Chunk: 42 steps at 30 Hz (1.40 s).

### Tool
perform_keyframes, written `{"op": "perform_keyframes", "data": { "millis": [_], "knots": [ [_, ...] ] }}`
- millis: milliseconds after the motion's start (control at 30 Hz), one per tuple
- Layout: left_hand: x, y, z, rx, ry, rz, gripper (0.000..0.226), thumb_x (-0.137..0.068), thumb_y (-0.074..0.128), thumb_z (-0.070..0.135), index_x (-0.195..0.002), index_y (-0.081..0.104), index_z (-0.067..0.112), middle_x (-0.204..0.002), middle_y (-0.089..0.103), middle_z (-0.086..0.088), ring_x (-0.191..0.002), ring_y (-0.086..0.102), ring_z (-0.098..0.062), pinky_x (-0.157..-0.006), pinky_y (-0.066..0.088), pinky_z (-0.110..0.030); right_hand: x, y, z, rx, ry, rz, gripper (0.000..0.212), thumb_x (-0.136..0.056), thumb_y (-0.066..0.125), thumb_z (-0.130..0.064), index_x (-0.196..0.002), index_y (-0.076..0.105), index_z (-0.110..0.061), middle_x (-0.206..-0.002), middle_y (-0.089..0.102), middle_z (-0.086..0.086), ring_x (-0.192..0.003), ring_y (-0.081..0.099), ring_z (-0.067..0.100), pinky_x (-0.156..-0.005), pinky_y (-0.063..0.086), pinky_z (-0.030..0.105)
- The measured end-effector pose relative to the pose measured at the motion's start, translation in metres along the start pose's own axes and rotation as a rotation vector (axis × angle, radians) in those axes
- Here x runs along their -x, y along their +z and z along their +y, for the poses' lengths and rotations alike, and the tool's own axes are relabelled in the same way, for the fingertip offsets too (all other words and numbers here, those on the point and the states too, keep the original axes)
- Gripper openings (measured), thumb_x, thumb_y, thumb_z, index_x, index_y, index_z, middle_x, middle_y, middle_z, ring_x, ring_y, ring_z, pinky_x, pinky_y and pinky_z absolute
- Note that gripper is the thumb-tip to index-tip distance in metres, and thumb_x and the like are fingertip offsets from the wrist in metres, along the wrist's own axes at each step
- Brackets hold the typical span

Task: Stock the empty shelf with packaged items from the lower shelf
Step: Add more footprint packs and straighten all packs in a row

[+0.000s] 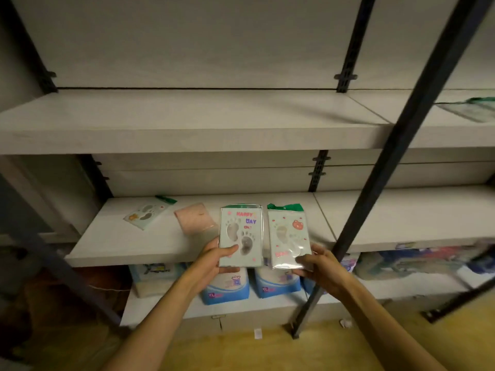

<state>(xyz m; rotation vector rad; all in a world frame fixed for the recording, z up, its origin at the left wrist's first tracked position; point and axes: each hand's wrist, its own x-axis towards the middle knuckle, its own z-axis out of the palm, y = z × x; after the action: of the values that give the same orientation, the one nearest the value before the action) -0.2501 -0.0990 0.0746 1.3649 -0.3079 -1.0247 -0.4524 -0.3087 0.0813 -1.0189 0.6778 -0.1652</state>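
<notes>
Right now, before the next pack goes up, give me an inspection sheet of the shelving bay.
Surface: upper shelf bare in this bay.
Job's things: footprint pack and green-topped pack held; two more packs flat on the middle shelf.
Clutter: blue bags on the bottom shelf.
Grippers: left hand grips the footprint pack; right hand grips the green-topped one.
Cables: thin cord lower left.
Surroundings: dark upright post crossing right.

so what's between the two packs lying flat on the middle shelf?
Head view: bare shelf board separates the green-topped footprint pack from the pink pack.

Left hand [214, 259], right hand [320, 266] each gripping packet.
</notes>
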Motion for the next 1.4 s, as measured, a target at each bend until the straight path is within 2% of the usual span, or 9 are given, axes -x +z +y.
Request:
{"op": "perform_keyframes", "data": {
  "millis": [100, 233, 333, 567, 767, 867, 1000, 1200, 1400],
  "knots": [
    [0.013, 0.054, -0.007, -0.063, 0.056, -0.012, 0.035, -0.092, 0.065, 0.009, -0.122, 0.061, 0.025, -0.114, 0.075, -0.002, -0.102, 0.072, -0.027, -0.074, 0.061, -0.043, 0.047, -0.032, -0.010, 0.026, -0.088, 0.008, 0.046, -0.085, 0.060, 0.010, -0.128, 0.057, -0.009, -0.120, 0.070, 0.017, -0.109, 0.068, 0.036, -0.081, 0.061, 0.041],
    [0.022, 0.128, -0.007, -0.093, 0.138, -0.067, 0.035, -0.092, 0.063, 0.008, -0.124, 0.061, 0.023, -0.116, 0.074, -0.004, -0.104, 0.071, -0.030, -0.071, 0.061, -0.044, 0.103, -0.081, -0.026, 0.041, -0.186, 0.062, 0.050, -0.084, 0.060, 0.011, -0.130, 0.055, -0.007, -0.121, 0.069, 0.018, -0.110, 0.067, 0.039, -0.096, 0.053, 0.053],
    [0.027, 0.186, 0.003, -0.077, 0.180, -0.120, 0.032, -0.093, 0.063, 0.007, -0.122, 0.062, 0.020, -0.113, 0.075, -0.005, -0.100, 0.073, -0.030, -0.067, 0.061, -0.041, 0.134, -0.117, -0.048, 0.021, -0.240, 0.101, 0.048, -0.084, 0.061, 0.011, -0.130, 0.053, -0.005, -0.123, 0.067, 0.019, -0.110, 0.067, 0.039, -0.086, 0.059, 0.046],
    [0.023, 0.307, 0.050, -0.077, 0.304, -0.242, 0.031, -0.093, 0.063, 0.005, -0.122, 0.062, 0.019, -0.115, 0.074, -0.005, -0.099, 0.073, -0.029, -0.060, 0.063, -0.037, 0.187, -0.183, -0.129, 0.045, -0.400, 0.245, 0.044, -0.086, 0.056, 0.012, -0.125, 0.055, -0.007, -0.118, 0.069, 0.020, -0.105, 0.070, 0.035, -0.079, 0.062, 0.043],
    [-0.002, 0.397, 0.089, -0.062, 0.443, -0.287, 0.041, -0.095, 0.063, 0.009, -0.133, 0.054, 0.020, -0.123, 0.070, 0.000, -0.104, 0.072, -0.023, -0.061, 0.063, -0.039, 0.194, -0.235, -0.216, 0.035, -0.513, 0.347, 0.034, -0.088, 0.054, 0.007, -0.120, 0.059, -0.003, -0.117, 0.068, 0.015, -0.101, 0.069, 0.033, -0.070, 0.063, 0.038],
    [-0.024, 0.441, 0.110, -0.064, 0.505, -0.258, 0.042, -0.095, 0.064, 0.010, -0.134, 0.053, 0.020, -0.125, 0.068, -0.001, -0.104, 0.072, -0.024, -0.055, 0.061, -0.036, 0.189, -0.258, -0.260, 0.041, -0.573, 0.382, 0.022, -0.090, 0.055, 0.002, -0.110, 0.063, -0.004, -0.111, 0.067, 0.011, -0.093, 0.068, 0.026, -0.068, 0.062, 0.037],
    [-0.057, 0.498, 0.146, -0.091, 0.559, -0.169, 0.041, -0.092, 0.065, 0.006, -0.130, 0.054, 0.015, -0.123, 0.066, -0.006, -0.102, 0.068, -0.025, -0.047, 0.057, -0.031, 0.178, -0.291, -0.325, 0.111, -0.592, 0.365, 0.018, -0.093, 0.055, 0.000, -0.109, 0.061, -0.003, -0.109, 0.065, 0.011, -0.093, 0.067, 0.026, -0.073, 0.060, 0.038],
    [-0.115, 0.556, 0.203, -0.054, 0.566, -0.020, 0.040, -0.087, 0.066, 0.004, -0.126, 0.058, 0.006, -0.114, 0.071, -0.010, -0.083, 0.074, -0.025, -0.047, 0.056, -0.029, 0.149, -0.336, -0.424, 0.177, -0.634, 0.461, 0.031, -0.093, 0.054, 0.003, -0.124, 0.052, -0.003, -0.115, 0.063, 0.016, -0.104, 0.065, 0.031, -0.057, 0.060, 0.030],
    [-0.161, 0.597, 0.229, -0.169, 0.475, 0.073, 0.032, -0.090, 0.057, 0.006, -0.122, 0.061, 0.005, -0.111, 0.071, -0.013, -0.076, 0.070, -0.022, -0.043, 0.051, -0.025, 0.128, -0.378, -0.478, 0.234, -0.653, 0.500, 0.034, -0.088, 0.057, 0.004, -0.117, 0.048, -0.012, -0.119, 0.061, 0.018, -0.102, 0.063, 0.030, -0.069, 0.060, 0.037]
  ]
}}
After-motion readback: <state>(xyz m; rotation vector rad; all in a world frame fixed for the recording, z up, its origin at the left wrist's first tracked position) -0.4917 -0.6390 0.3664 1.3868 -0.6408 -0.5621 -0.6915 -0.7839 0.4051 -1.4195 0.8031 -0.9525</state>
